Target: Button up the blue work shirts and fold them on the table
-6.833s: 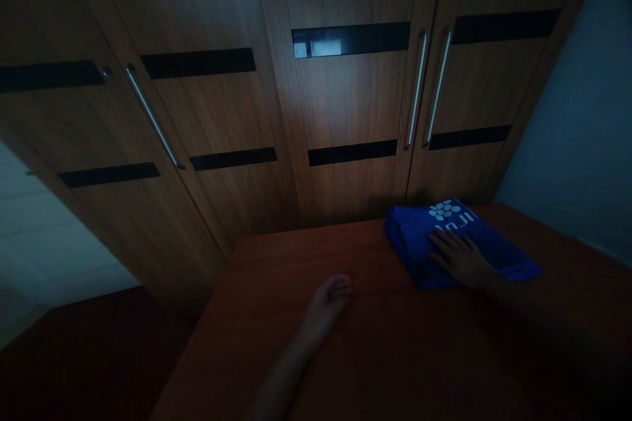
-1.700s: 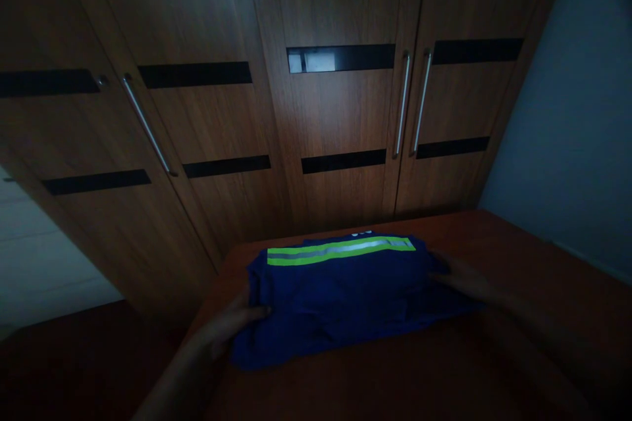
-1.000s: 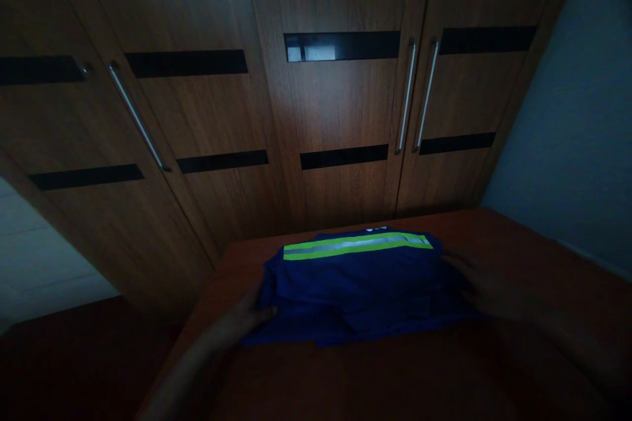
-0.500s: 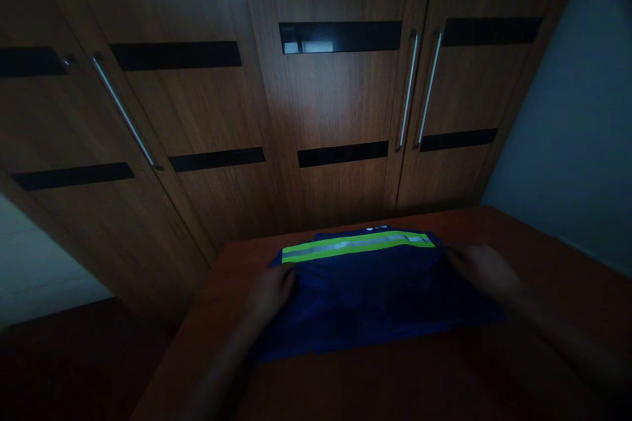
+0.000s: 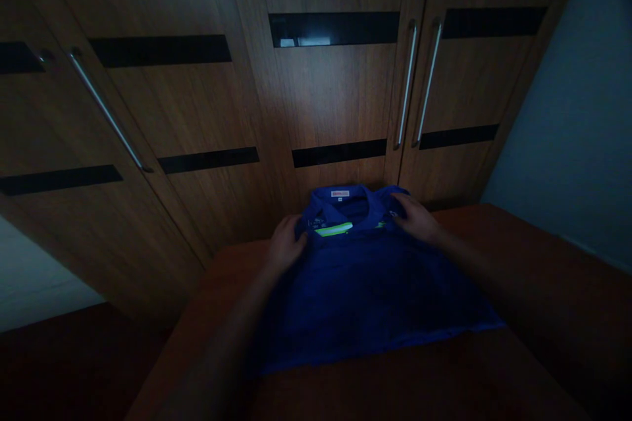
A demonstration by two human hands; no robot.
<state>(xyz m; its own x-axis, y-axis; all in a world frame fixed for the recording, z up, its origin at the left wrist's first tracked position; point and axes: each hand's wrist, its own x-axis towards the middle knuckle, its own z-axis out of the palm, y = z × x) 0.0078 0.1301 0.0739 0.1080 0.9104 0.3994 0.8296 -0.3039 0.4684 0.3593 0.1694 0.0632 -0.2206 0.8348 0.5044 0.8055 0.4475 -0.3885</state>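
Note:
A dark blue collared shirt (image 5: pixel 365 289) lies on the reddish-brown table (image 5: pixel 222 283), its collar toward the cabinet. A white label shows inside the neck, and part of a yellow-green and silver reflective stripe is visible below the collar. My left hand (image 5: pixel 287 241) grips the shirt's upper left edge, thumb on top. On the other side, my right hand (image 5: pixel 415 216) is closed on cloth near the right shoulder, fingers at the far edge. The cloth between my hands covers most of the stripe. Dim light hides folds in the lower part.
Behind the table stands a wooden wardrobe (image 5: pixel 330 92) with dark inlaid strips and long metal handles (image 5: pixel 407 85). A plain wall (image 5: pixel 567 145) rises at the right. The table's left edge drops to a dark floor.
Both hands have moved away from me toward the wardrobe with the cloth. The collar and label now show, while most of the reflective stripe has become covered.

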